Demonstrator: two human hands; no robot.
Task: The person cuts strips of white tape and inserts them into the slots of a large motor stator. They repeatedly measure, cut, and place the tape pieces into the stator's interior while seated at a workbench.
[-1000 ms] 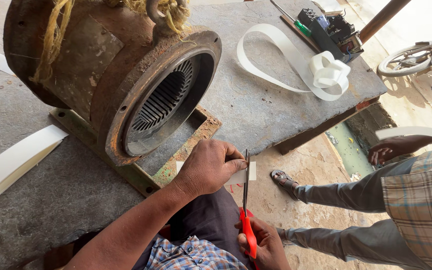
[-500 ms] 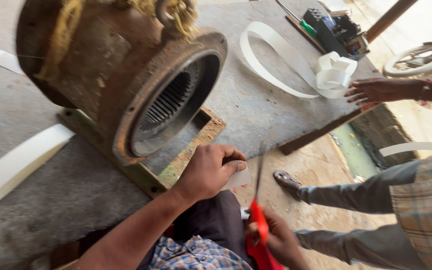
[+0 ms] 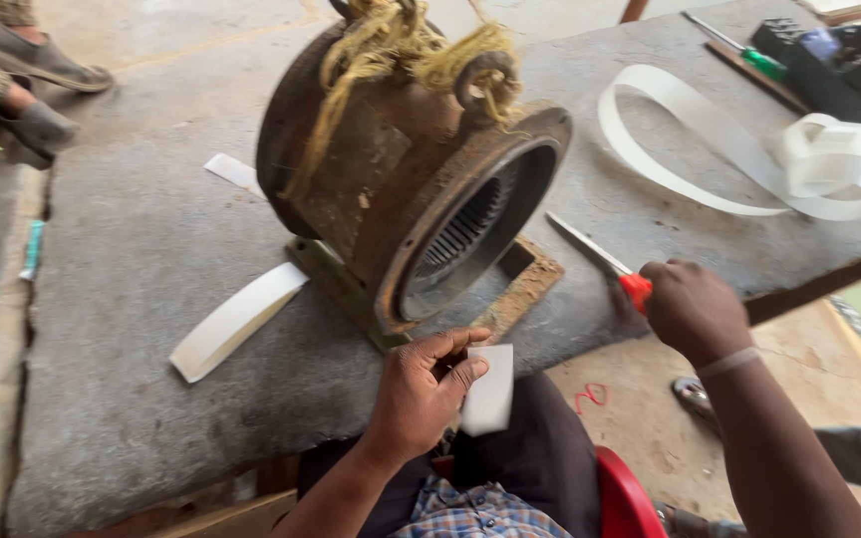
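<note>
Scissors (image 3: 600, 261) now lie out at two o'clock on the grey slab (image 3: 132, 299), right hand (image 3: 695, 309) gripping them, left hand (image 3: 421, 394) pinching a white strip piece (image 3: 490, 391).

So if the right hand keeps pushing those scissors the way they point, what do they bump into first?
Probably the rusty rim of the motor housing. The right hand holds the red-handled scissors with the blades aimed up-left toward it, low over the stone slab. Depth is hard to judge, so they might pass just behind it.
</note>
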